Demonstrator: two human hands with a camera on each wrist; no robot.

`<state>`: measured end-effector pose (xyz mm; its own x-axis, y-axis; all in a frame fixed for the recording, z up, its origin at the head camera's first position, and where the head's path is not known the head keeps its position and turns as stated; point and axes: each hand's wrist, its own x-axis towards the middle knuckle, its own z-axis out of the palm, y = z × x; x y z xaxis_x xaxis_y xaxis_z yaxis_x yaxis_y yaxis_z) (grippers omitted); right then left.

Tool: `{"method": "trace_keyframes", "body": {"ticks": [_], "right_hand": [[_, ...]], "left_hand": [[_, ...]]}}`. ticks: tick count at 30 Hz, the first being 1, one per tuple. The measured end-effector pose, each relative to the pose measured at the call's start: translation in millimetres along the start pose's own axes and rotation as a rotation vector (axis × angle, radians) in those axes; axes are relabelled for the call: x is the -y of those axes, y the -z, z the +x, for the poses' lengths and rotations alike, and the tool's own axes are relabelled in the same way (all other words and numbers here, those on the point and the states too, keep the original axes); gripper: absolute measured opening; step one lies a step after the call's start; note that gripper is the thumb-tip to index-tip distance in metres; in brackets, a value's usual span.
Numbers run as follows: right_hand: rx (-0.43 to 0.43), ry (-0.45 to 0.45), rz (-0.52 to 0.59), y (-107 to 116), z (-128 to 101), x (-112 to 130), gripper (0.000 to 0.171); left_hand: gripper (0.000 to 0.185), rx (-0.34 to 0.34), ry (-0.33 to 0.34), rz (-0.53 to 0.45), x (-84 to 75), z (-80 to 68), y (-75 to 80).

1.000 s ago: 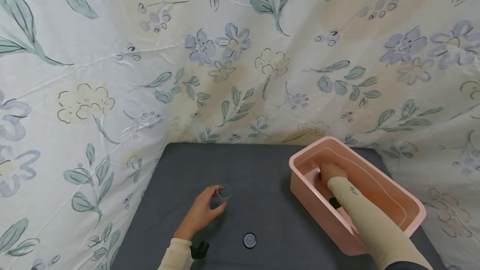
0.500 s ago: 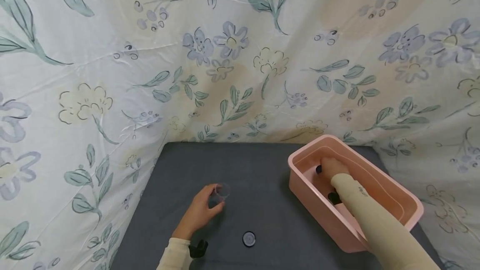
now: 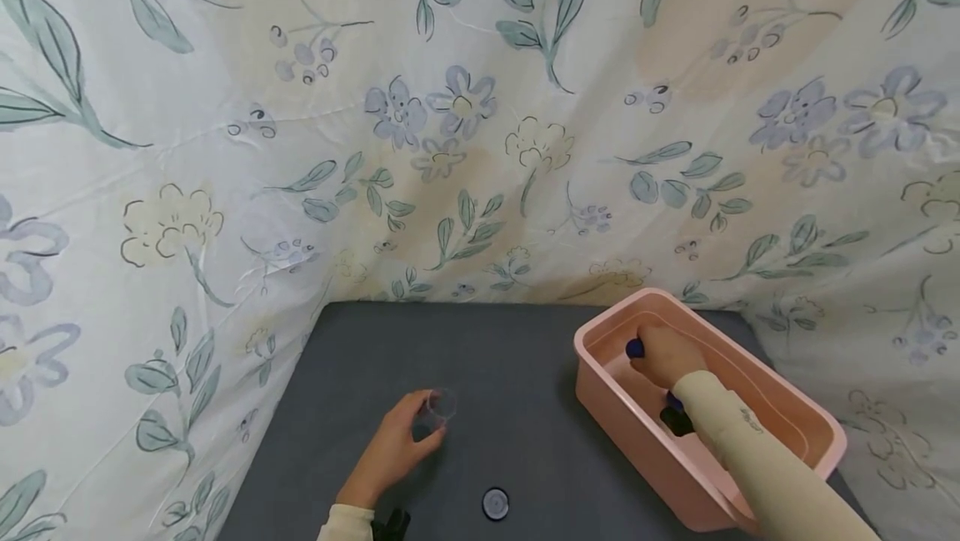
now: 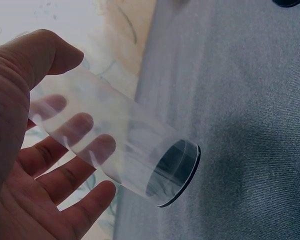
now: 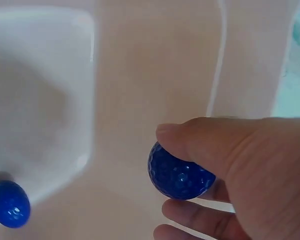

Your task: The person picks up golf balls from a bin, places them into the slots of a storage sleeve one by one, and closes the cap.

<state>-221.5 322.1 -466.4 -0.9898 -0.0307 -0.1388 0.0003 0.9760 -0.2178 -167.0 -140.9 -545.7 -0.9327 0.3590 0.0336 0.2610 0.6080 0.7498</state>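
My left hand (image 3: 397, 441) grips a clear plastic tube (image 4: 125, 135) over the left half of the table. Thumb and fingers lie on opposite sides of it, and its dark-rimmed lower end tilts toward the dark cloth. Inside the pink bin (image 3: 630, 441) at the right, my right hand (image 3: 670, 358) pinches a dimpled blue golf ball (image 5: 180, 175) between thumb and fingers. A second blue ball (image 5: 10, 204) lies on the bin's floor; in the head view it is partly hidden near my right wrist.
A round, dark-rimmed disc (image 3: 496, 504) lies on the grey table (image 3: 517, 383) between the left hand and the bin. Floral fabric (image 3: 450, 191) hangs behind and beside the table. The bin's walls surround my right hand.
My right hand has drawn back slightly from the bin's far end, with the blue golf ball now showing more plainly. The left hand keeps its grip on the tube.
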Motion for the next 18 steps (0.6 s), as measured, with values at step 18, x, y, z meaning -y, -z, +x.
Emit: {"method": "trace_keyframes", "body": {"ticks": [18], "right_hand": [[-0.178,0.088,0.051,32,-40,35,0.047]], "left_hand": [[0.041,-0.017,-0.097,-0.003,-8.4,-0.1,-3.9]]}}
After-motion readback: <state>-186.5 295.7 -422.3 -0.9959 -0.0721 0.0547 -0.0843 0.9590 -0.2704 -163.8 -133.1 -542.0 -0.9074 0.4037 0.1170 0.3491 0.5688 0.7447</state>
